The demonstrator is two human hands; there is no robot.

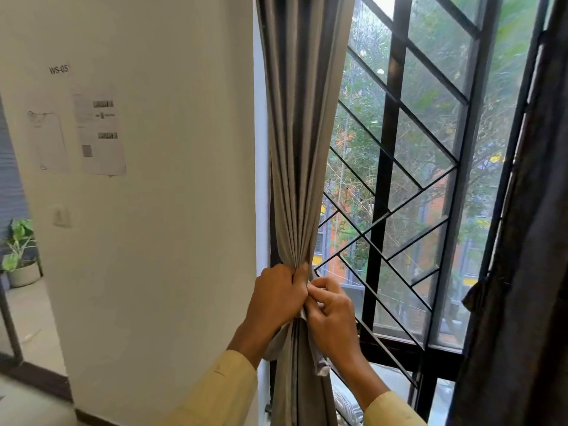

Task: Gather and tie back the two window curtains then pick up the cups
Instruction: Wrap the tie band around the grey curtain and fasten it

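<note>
Curtain [295, 149] at the window's left side is bunched into 1 bundle, the left hand [276, 298] clamped around it while the right hand [330, 315] pinches the tie strip [319, 362]. If either hold slackens before the knot sets, the folds could spill open. No cups in view.

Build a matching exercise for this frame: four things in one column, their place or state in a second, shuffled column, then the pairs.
Things:
1. grey curtain
2. dark curtain
3. papers
4. plant

Place or state:
A. stuck on the white wall
B. hanging at the right edge, no hands on it
C. in a pot, far left
D. bunched and gripped by the left hand and right hand

Pairs: 1-D, 2-B, 3-A, 4-C
</note>
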